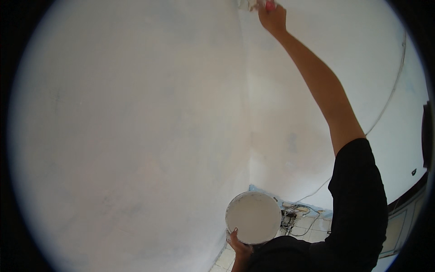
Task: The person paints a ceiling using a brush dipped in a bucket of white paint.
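A: Item one, right hand (272,18)?
B: I log it raised, gripping a brush (253,4) at the wall corner

A: Item two?
B: Left hand (239,247) clasping the white paint bucket (253,217) low

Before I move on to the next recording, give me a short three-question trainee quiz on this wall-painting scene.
1. True or false: the right hand is raised high at the corner where the two white walls meet.
2. What does the left hand hold? A) a ladder B) a round white bucket of white paint C) a broom
3. Fill in: the tool in the right hand, a brush, has a ____ handle.

Key:
1. True: the arm stretches up to the top of the corner.
2. B: the bucket is held low, near the body, fingers on its rim.
3. Pink: only the handle's end shows above the hand.
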`<state>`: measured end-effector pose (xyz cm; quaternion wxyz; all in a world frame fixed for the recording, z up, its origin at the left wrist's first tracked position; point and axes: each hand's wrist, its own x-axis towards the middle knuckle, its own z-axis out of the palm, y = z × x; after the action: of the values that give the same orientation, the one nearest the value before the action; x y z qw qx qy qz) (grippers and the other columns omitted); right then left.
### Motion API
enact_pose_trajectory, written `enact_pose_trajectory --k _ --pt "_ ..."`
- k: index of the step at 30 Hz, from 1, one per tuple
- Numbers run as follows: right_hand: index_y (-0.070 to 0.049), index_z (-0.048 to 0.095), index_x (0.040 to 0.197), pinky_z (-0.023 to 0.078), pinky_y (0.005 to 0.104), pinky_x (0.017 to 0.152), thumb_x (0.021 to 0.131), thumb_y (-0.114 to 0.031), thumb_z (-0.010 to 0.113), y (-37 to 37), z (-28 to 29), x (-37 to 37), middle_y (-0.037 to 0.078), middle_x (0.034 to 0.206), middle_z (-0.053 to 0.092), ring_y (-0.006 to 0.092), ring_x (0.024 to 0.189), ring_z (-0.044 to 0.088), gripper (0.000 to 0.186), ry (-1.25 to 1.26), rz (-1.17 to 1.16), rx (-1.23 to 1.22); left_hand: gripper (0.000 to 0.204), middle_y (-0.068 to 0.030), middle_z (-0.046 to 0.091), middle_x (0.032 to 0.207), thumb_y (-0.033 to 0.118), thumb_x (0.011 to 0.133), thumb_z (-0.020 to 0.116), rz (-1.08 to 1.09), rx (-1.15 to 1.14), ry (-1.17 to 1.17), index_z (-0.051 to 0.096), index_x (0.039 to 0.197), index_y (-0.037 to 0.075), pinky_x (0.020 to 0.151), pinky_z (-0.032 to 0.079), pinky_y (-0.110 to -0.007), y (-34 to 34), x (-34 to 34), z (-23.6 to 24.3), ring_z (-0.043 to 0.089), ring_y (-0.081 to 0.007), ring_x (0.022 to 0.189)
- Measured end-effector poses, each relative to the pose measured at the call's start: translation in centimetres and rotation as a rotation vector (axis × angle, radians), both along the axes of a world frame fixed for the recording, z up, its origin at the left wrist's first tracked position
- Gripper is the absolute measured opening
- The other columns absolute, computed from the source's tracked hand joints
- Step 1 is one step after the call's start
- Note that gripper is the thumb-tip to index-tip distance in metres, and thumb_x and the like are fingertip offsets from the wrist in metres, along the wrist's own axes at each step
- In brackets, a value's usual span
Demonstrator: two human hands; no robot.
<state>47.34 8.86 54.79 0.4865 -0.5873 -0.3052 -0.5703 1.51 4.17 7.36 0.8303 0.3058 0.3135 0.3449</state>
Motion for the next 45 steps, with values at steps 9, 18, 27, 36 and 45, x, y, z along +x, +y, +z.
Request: enact_pose_trajectory --k 9,18,27,36,45 --pt "0.000 0.056 0.091 0.045 0.0464 0.059 0.076 -0.015 0.056 -1.4 -31.5 -1.5 0.021 0.073 0.058 0.0381 0.064 0.056 0.021 0.271 0.080 -0.635 0.043 -0.0122 0.055 0.103 0.031 0.081 0.043 -0.087 -0.037 0.020 0.049 0.109 -0.002 0.083 0.042 -0.035 0.5 -0.8 -0.8 0.053 -0.0239 0.097" --pt "-0.005 0.054 0.067 0.043 0.0442 0.057 0.079 -0.035 0.054 -1.0 -18.8 0.9 0.016 0.061 0.055 0.0356 0.060 0.054 0.032 0.185 0.114 -0.251 0.045 -0.0101 0.055 0.099 0.034 0.077 0.044 0.021 -0.175 -0.051 0.051 0.106 0.000 0.081 0.043 -0.036 0.3 0.7 -0.4 0.054 -0.0233 0.096" --pt "-0.001 0.057 0.080 0.046 0.0399 0.052 0.079 -0.015 0.053 -4.9 -4.8 -3.2 0.018 0.064 0.057 0.0303 0.057 0.058 0.014 -0.349 -0.227 -0.391 0.050 -0.0105 0.053 0.104 0.036 0.076 0.044 -0.017 -0.167 -0.110 0.048 0.111 0.001 0.083 0.041 -0.037 -0.1 1.4 0.0 0.052 -0.0250 0.099" --pt "-0.008 0.061 0.075 0.047 0.0425 0.064 0.080 -0.016 0.050 -7.8 -27.3 -2.1 0.013 0.066 0.059 0.0315 0.065 0.058 0.015 -0.062 -0.032 -1.554 0.051 -0.0110 0.054 0.105 0.036 0.077 0.045 -0.016 -0.168 -0.140 0.047 0.113 0.000 0.085 0.041 -0.039 0.5 1.5 -0.9 0.051 -0.0267 0.101" --pt "0.003 0.057 0.077 0.047 0.0345 0.057 0.087 -0.017 0.049 -9.7 -1.6 -3.3 0.014 0.066 0.059 0.0262 0.057 0.059 0.024 -0.445 -0.544 -0.831 0.043 -0.0103 0.057 0.101 0.033 0.079 0.044 -0.028 -0.079 -0.087 0.051 0.107 0.001 0.082 0.043 -0.035 0.7 0.8 -0.9 0.055 -0.0233 0.095"
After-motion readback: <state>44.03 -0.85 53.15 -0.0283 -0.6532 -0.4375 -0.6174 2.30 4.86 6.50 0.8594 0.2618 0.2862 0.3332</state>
